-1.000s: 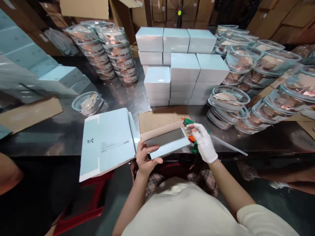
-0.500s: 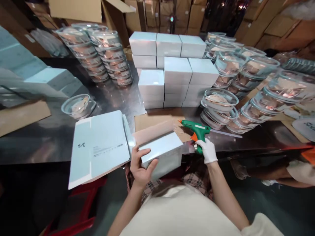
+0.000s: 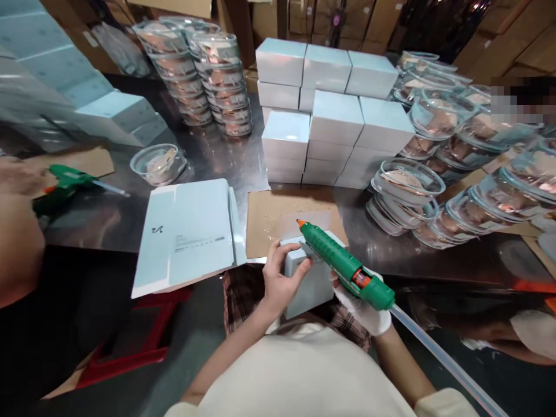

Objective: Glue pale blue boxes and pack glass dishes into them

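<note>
My bare left hand (image 3: 282, 275) grips a pale blue box (image 3: 309, 289) at the table's front edge, thumb and fingers over its near left corner. My right hand (image 3: 365, 310), in a white glove, is wrapped around a green glue gun (image 3: 332, 252) with a long clear glue stick (image 3: 443, 356) out of its back. The gun's orange nozzle points over the far edge of the box, above a cardboard sheet (image 3: 263, 217). Much of the box's top is hidden behind the gun. Flat pale blue box blanks (image 3: 191, 231) lie left of my left hand.
White boxes (image 3: 336, 113) stand stacked beyond the cardboard. Stacks of clear round tubs rise at the left (image 3: 221, 81) and right (image 3: 406, 179), with one tub (image 3: 158, 164) by the blanks. At far left, a co-worker's hand (image 3: 21, 176) is at another green glue gun (image 3: 72, 176).
My right hand has brought the glue gun up and left over the box. The box's raised flap no longer shows upright. A co-worker's arm and glue gun have come into view at left.
</note>
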The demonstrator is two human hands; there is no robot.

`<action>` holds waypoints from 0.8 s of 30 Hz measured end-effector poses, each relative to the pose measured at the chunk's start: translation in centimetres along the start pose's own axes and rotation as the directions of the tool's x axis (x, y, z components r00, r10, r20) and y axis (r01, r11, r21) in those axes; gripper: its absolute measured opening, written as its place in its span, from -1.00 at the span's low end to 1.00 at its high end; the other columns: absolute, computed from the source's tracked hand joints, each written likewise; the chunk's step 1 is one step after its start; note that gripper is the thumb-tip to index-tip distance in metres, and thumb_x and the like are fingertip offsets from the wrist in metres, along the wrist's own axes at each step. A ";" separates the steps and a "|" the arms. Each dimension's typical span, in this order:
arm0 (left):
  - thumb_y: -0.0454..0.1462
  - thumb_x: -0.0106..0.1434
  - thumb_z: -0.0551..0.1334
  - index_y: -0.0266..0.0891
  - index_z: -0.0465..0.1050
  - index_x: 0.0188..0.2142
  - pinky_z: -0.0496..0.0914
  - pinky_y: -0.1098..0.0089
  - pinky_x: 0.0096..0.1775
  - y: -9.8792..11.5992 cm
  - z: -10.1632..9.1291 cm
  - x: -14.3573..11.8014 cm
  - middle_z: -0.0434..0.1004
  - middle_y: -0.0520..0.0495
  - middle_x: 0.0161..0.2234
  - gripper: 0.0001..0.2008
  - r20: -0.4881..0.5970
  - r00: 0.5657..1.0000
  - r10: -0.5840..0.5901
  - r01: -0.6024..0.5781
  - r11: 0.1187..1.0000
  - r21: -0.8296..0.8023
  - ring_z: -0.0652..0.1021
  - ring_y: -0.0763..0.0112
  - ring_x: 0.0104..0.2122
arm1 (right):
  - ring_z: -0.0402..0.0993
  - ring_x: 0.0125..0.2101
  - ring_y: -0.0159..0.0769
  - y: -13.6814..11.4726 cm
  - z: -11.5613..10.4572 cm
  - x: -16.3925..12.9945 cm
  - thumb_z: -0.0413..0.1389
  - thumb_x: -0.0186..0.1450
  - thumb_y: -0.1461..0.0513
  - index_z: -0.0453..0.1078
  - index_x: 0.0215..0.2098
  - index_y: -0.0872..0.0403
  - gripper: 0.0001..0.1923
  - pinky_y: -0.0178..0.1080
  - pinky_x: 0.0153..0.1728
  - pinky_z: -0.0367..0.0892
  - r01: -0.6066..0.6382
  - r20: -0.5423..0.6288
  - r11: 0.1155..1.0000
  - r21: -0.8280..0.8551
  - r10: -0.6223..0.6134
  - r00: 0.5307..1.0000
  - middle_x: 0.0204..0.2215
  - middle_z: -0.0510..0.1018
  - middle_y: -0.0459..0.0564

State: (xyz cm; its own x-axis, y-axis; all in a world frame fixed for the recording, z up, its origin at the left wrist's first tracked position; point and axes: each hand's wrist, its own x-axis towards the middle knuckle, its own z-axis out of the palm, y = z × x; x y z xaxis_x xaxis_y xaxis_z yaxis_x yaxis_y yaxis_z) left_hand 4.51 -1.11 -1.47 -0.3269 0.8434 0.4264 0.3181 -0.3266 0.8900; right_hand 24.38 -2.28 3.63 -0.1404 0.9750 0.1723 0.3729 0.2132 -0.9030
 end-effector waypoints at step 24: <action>0.01 0.22 0.45 -0.12 0.59 -0.14 0.40 0.33 -0.05 -0.6 -3.0 -0.2 0.53 -0.08 -0.09 -0.66 -0.022 0.982 -0.188 0.185 0.978 -0.097 0.55 0.21 -0.05 | 0.51 -0.61 -0.19 6.6 -1.2 8.5 0.09 0.23 -0.27 0.53 -0.40 0.11 -0.38 -0.19 -0.54 0.45 -0.583 -0.048 0.792 0.182 0.600 0.799 -0.63 0.57 0.04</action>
State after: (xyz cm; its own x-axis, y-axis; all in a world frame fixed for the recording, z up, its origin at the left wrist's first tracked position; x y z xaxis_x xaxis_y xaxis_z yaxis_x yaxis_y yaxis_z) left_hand 1.74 -2.34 -1.65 -0.4002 0.8801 0.2553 0.1646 -0.2050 0.9648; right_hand 26.70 7.45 -0.37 0.1556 0.9097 -0.3850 0.2104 -0.4113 -0.8869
